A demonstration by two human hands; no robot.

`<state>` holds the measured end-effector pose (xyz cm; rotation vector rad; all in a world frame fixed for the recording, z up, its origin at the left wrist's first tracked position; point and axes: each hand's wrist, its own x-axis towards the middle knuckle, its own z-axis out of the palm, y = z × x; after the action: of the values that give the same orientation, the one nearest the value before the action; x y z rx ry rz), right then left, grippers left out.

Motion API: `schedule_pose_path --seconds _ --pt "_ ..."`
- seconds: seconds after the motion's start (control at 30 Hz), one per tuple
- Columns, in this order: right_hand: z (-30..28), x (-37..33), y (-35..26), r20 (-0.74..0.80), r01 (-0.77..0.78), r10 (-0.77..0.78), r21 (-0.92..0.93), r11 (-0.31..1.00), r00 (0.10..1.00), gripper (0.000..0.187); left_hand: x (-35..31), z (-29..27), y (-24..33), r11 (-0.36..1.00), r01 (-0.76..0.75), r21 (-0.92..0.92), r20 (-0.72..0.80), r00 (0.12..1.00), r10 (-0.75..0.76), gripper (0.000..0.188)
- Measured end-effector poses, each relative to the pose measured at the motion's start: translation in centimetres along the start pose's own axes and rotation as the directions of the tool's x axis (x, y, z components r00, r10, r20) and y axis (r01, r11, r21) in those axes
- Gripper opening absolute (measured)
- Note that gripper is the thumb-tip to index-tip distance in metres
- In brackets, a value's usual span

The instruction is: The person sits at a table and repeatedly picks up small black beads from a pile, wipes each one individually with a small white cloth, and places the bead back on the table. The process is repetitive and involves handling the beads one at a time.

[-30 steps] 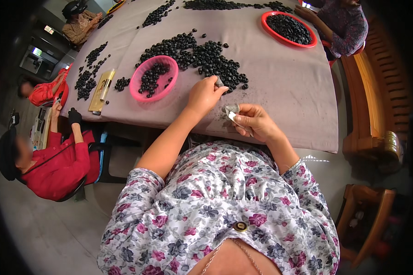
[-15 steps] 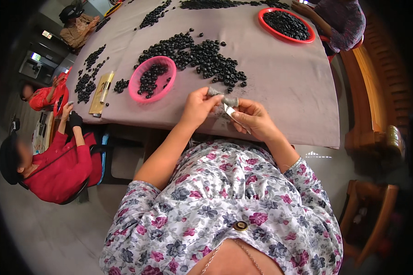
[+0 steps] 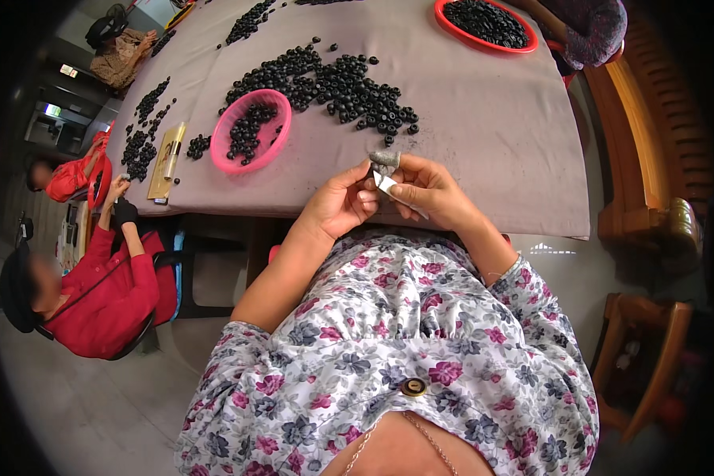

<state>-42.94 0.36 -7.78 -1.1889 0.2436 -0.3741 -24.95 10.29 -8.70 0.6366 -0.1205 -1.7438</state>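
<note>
Hands | small silvery piece (image 3: 385, 170) is pinched between left hand (image 3: 343, 208) and right hand (image 3: 428, 190), fingers closed, over table's near edge (image 3: 452, 218) | risk: piece may be dropped floorward if grip slackens.

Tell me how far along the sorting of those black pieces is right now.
Partly done, as far as I can judge: the pink bowl already holds a share of black pieces. In hand: the left hand and right hand meet at the table edge around a small grey item and a thin blade-like tool. Left: a large loose pile of black pieces lies spread on the cloth.
</note>
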Motion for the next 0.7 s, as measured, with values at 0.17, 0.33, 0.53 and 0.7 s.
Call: schedule_pose_path --seconds 0.17,0.33,0.53,0.7 --pt "0.05 0.07 0.12 -0.009 0.005 -0.005 0.020 1.000 1.000 0.036 -0.22 0.02 -0.07 1.000 0.014 -0.002 0.021 1.000 -0.014 0.020" --pt "-0.06 -0.03 -0.31 0.016 -0.028 0.027 0.046 0.999 0.999 0.035 -0.28 -0.36 -0.24 0.999 0.007 0.049 0.082 0.997 -0.011 0.025" --pt "-0.37 -0.10 -0.43 0.030 -0.072 0.070 0.077 0.994 0.997 0.034 -0.44 0.11 -0.58 0.995 -0.040 0.093 0.083 0.996 0.032 0.024" --pt "-0.60 0.11 -0.32 0.016 -0.116 0.115 0.064 0.991 0.993 0.029 -0.21 -0.66 -0.75 0.999 -0.030 0.019 0.111 0.993 0.027 0.020"
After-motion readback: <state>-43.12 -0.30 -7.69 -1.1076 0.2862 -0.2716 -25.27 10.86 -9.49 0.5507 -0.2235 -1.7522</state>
